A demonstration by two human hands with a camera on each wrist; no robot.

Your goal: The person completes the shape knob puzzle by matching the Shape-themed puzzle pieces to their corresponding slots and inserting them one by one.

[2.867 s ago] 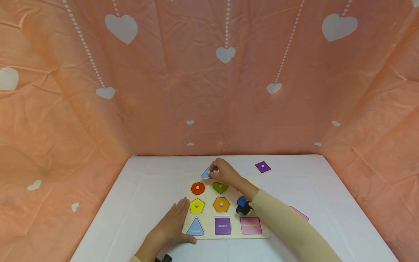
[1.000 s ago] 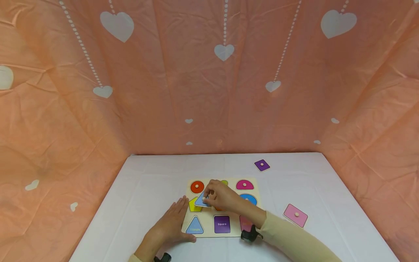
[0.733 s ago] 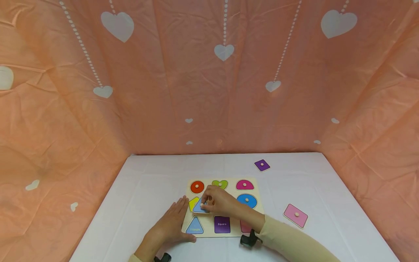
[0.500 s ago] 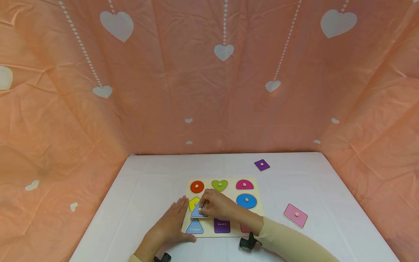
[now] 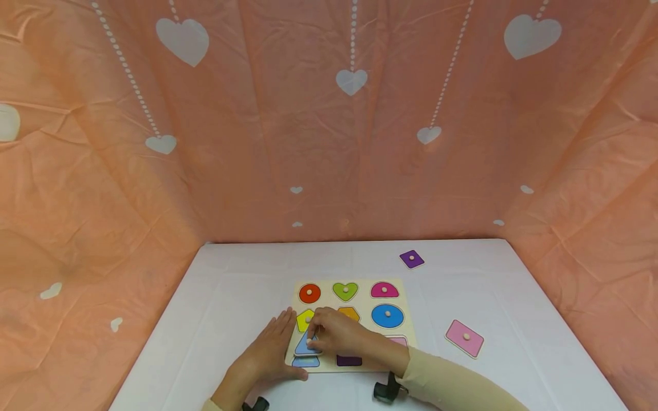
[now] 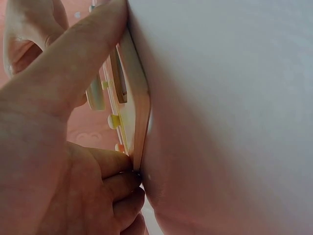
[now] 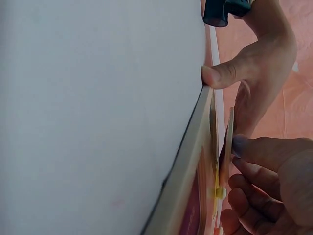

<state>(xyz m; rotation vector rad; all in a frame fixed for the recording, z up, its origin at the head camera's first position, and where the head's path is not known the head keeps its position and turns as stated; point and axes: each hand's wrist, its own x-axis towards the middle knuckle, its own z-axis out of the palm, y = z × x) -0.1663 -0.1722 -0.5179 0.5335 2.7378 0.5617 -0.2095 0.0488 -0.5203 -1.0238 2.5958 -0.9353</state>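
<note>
Basically hovering: blue triangle (image 5: 303, 349) just above the puzzle board (image 5: 364, 292)

From where I'm standing, the left hand (image 5: 269, 349) has its fingers laid straight along the board's left edge, thumb at the near corner. Next over, the triangle's just clear of the board, hiding the top of a light blue triangle slot (image 5: 306, 362), with a yellow pentagon (image 5: 303, 323) behind it. The right hand (image 5: 338, 334) has the triangle's knob (image 5: 308, 342) pinched between thumb and fingers. Past that, a blue oval (image 5: 387, 321) sits in the board, then a purple diamond's (image 5: 416, 262) at the back of the white surface (image 5: 231, 291), and a pink rectangle (image 5: 459, 341) lies right of the board.
</note>
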